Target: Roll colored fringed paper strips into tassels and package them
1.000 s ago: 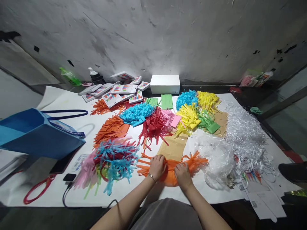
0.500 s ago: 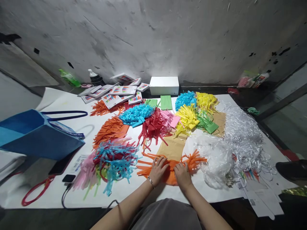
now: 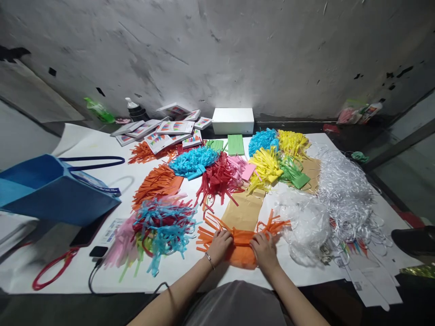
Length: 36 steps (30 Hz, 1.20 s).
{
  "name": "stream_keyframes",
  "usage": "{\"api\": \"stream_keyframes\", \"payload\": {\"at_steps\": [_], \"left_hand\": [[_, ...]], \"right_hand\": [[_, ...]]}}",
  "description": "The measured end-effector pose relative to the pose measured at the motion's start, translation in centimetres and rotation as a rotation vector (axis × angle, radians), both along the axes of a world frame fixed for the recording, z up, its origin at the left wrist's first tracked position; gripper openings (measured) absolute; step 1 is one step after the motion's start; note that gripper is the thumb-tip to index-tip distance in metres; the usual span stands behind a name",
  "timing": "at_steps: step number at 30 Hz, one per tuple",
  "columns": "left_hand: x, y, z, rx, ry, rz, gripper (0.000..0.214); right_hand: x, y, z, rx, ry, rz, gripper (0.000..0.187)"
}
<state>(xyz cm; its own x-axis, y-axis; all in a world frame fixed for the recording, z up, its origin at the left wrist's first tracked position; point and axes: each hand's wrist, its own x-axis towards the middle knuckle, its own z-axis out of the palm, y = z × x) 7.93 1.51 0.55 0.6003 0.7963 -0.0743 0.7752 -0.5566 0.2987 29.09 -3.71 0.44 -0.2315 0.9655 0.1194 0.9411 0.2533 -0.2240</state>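
Observation:
An orange fringed tissue paper piece (image 3: 242, 244) lies at the near edge of the white-covered table (image 3: 190, 271), its cut strips fanning out to both sides. My left hand (image 3: 219, 245) presses on its left half with fingers curled. My right hand (image 3: 264, 248) grips its right half, fingers bent onto the paper. A tan paper sheet (image 3: 245, 209) lies just beyond the orange piece.
Heaps of fringed paper surround the hands: a pink, red and blue one (image 3: 159, 225) to the left, red (image 3: 219, 179), orange (image 3: 157, 182), yellow (image 3: 268, 166) behind. Clear plastic and white ribbon (image 3: 340, 199) pile up on the right. A blue bag (image 3: 50, 188) stands far left, a white box (image 3: 233, 120) at the back.
Both hands drew the orange fringed piece slightly toward me and bunched its middle, so the side strips now lift and curl upward.

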Motion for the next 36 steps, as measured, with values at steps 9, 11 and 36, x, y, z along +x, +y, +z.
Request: {"api": "stream_keyframes", "payload": {"at_steps": [9,11,36], "left_hand": [[2.4,1.4,0.3,-0.026,0.124,0.327,0.027],[2.5,1.6,0.0,-0.039,0.132,0.336,0.028],[0.4,-0.4,-0.7,0.193,-0.066,-0.039,0.015]], "right_hand": [[-1.1,3.0,0.4,-0.035,-0.077,-0.238,0.016],[-1.1,2.9,0.4,-0.018,-0.084,-0.215,0.014],[0.3,0.1,-2.5,0.151,0.013,0.157,0.015]]}}
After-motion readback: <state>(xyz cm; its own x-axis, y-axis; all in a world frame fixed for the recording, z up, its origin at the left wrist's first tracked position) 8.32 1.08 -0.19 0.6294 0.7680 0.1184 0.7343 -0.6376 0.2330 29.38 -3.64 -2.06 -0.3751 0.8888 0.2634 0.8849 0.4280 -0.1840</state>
